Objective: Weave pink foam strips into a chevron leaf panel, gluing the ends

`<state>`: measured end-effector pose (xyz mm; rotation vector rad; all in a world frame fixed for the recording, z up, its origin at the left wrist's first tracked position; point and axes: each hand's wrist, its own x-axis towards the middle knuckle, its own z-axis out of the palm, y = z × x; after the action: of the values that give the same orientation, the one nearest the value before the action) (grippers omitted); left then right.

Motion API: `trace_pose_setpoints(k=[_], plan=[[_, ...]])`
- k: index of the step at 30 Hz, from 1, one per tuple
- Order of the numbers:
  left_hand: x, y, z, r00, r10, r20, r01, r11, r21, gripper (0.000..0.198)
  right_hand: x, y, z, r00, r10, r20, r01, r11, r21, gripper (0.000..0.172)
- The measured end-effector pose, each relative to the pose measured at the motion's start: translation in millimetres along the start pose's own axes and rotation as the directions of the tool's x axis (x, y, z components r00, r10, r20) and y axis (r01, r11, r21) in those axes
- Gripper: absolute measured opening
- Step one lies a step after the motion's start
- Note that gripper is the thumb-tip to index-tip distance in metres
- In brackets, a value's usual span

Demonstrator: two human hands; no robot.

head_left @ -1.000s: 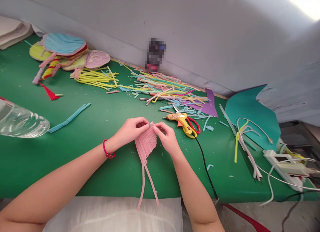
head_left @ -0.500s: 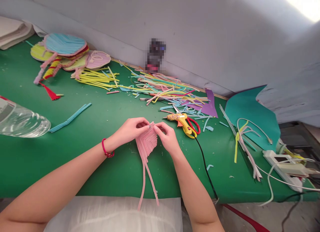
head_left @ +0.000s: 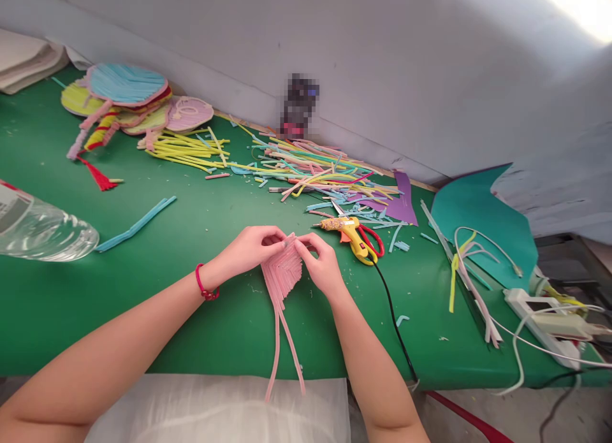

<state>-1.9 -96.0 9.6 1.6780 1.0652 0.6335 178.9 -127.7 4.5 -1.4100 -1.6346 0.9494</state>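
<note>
Both hands pinch the top edge of a pink panel of pipe cleaners (head_left: 283, 272), its strips laid side by side in a slanted pattern. Two long pink strands trail from its lower end toward the table's front edge. My left hand (head_left: 258, 246), below a red bracelet (head_left: 206, 286) on the wrist, grips the upper left corner between thumb and fingers. From the right, my right hand (head_left: 319, 262) pinches the upper tip, its thumb and forefinger close to the left fingertips. A yellow glue gun (head_left: 351, 234) lies just beyond the right hand, with red-handled scissors (head_left: 371, 240) under it.
Several pipe-cleaner fans (head_left: 127, 84) are stacked at the back left. Loose coloured pipe cleaners (head_left: 315, 162) heap along the wall. A clear bottle (head_left: 52, 232) and blue strips (head_left: 138, 224) lie left. Right are a teal sheet (head_left: 482, 220), a power strip (head_left: 540, 322) and cables.
Almost nothing differs. The whole view has shifted very slightly, and both hands keep the same pinch on the pink panel.
</note>
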Motion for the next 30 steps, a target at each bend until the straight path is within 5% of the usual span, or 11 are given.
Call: trace_pose_setpoints(k=[13, 30], plan=[[-0.1, 1.8, -0.4, 1.000, -0.010, 0.020, 0.010, 1.000, -0.024, 0.029, -1.7, -2.4, -0.8, 0.993, -0.116, -0.007, 0.115, 0.989, -0.093, 0.019], [2.8, -4.0, 0.8, 1.000, 0.000, 0.008, -0.001, 0.997, 0.072, 0.032, -0.6, 0.0, -0.9, 0.993, -0.118, -0.008, 0.117, 0.987, -0.107, 0.018]])
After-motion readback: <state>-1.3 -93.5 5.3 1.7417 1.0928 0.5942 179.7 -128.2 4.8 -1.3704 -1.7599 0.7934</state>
